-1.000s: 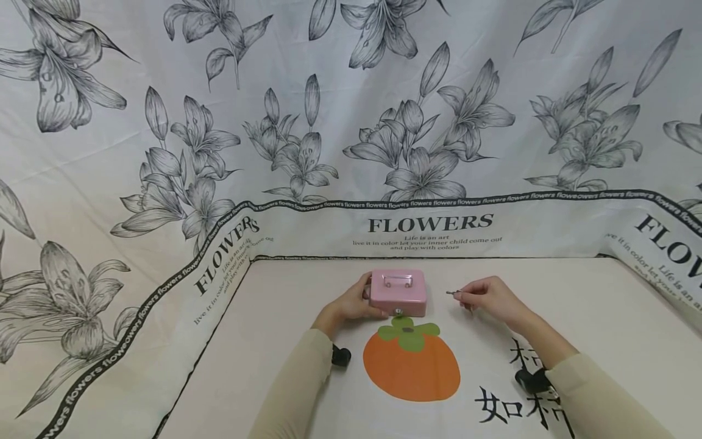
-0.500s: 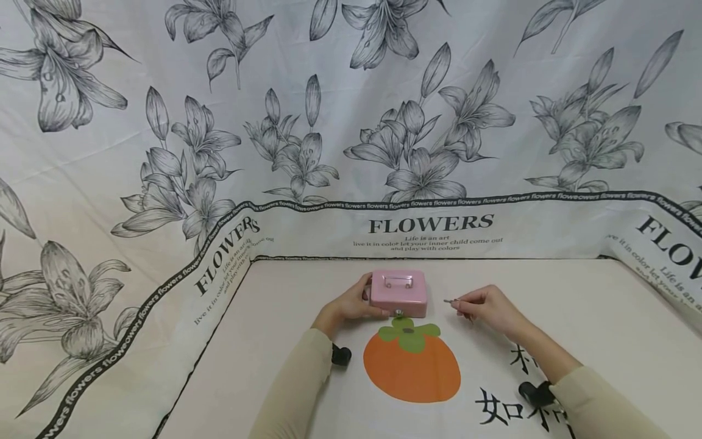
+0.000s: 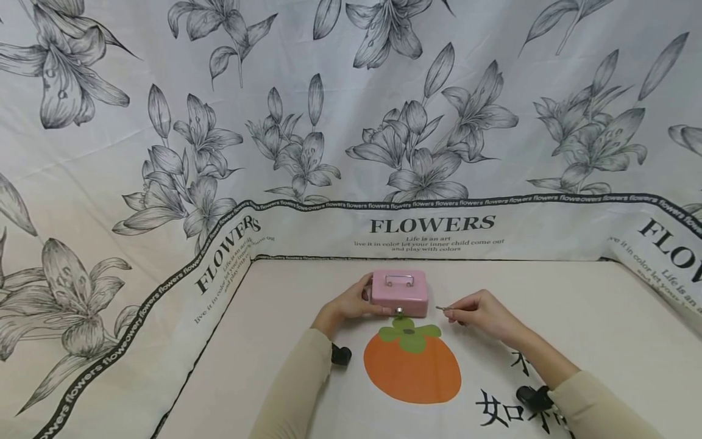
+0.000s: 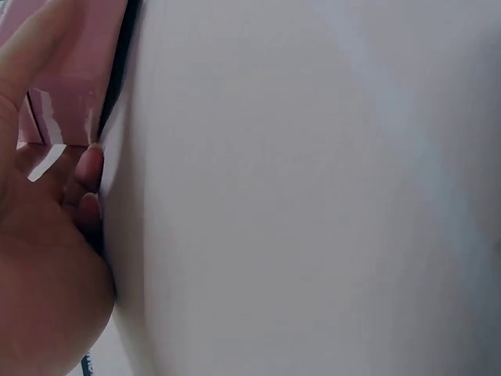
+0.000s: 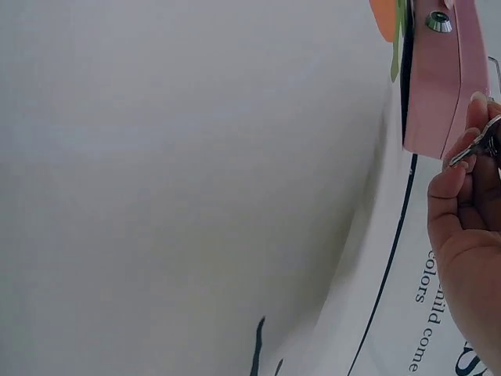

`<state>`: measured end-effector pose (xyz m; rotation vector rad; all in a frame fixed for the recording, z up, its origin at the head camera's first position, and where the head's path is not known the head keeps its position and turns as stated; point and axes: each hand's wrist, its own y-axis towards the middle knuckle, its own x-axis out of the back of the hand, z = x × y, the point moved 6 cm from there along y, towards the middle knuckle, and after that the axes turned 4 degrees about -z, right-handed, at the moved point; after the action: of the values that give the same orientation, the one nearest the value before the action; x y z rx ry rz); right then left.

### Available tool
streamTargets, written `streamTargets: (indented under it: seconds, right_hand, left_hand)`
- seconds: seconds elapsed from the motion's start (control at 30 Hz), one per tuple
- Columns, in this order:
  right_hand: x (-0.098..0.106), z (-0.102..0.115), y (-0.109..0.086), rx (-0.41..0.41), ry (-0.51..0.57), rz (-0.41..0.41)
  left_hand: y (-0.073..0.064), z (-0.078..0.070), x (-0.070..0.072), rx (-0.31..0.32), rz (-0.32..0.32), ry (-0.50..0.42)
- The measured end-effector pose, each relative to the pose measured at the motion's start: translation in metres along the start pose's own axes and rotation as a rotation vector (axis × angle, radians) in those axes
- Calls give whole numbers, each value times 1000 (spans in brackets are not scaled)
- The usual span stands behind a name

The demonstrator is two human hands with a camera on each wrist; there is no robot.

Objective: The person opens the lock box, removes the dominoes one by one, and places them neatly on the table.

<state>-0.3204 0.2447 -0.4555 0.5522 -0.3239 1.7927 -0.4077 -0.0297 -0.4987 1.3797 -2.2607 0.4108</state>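
A pink cash box (image 3: 400, 294) with a wire handle on its lid stands closed near the back of the table. My left hand (image 3: 351, 303) grips its left side, the thumb (image 4: 35, 55) lying along the front and the other fingers curled round the side and partly hidden. On the front face is a round silver lock (image 5: 439, 22). To the right of the box, my right hand (image 3: 485, 314) pinches a small metal key (image 5: 472, 149) between thumb and fingertips. The key's tip points left toward the box, a short gap away from it.
The white tablecloth has a printed orange persimmon (image 3: 412, 371) just in front of the box and black characters (image 3: 499, 408) at the right. A flower-printed curtain (image 3: 307, 122) rises behind and along the sides.
My right hand has moved left and slightly nearer to me, bringing the key closer to the box's front right corner. My left hand and the box have stayed in place.
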Motion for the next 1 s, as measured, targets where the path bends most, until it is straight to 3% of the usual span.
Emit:
streamTargets:
  seconds: [0.2,0.4,1.0]
  right_hand:
    - [-7,4,3,35,-26,-28]
    - [-18,8,7,60,-64,-47]
    - [-39,27,17,116,-122,-88]
  left_hand:
    - [1,0,-1,-32,6,-46]
    - [4,2,-5,-45,-2,-32]
    - [6,8,0,41,-42,-60]
